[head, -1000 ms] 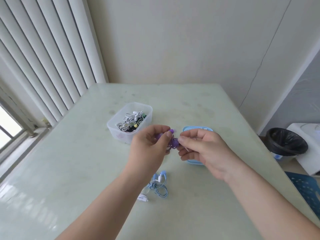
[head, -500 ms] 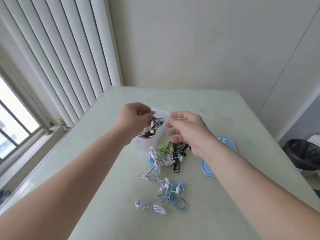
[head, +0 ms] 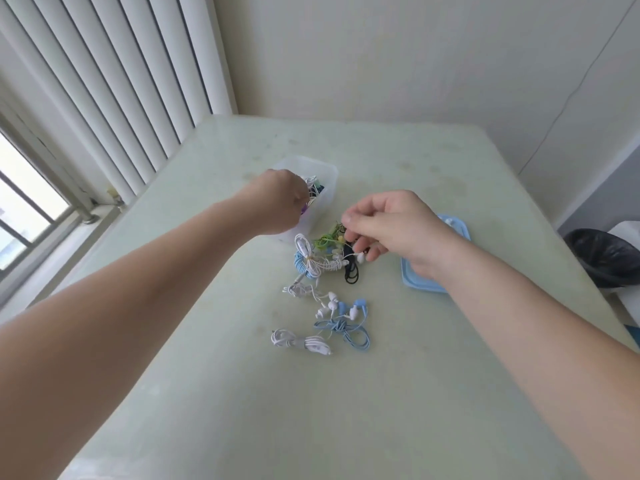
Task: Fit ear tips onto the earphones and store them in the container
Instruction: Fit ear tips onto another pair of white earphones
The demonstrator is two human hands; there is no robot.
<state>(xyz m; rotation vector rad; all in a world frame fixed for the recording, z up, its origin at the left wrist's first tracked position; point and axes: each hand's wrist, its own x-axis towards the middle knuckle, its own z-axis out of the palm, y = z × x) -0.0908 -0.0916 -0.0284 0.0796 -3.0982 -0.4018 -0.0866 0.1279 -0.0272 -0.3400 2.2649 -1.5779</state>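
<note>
On the worktop (head: 346,410), mid-frame, lies my loose pile of earphones (head: 322,261), white, green, black and teal cords tangled; nearer me a blue pair (head: 346,329) and a white pair (head: 301,341) lie apart from it; just behind the pile stands the clear container (head: 327,171), more earphones inside. My left grip (head: 277,202) is down in the container, knuckles up, a scrap of purple (head: 304,211) showing under it; its fingertips are hidden, so I cannot tell whether they pinch anything. My right grip (head: 391,226) hovers over the pile, fingers curled, thumb and forefinger tip to tip; whether anything sits between them I cannot tell. A blue lid (head: 415,280) lies under that wrist; a black bin (head: 606,258) stands beyond the right edge.
</note>
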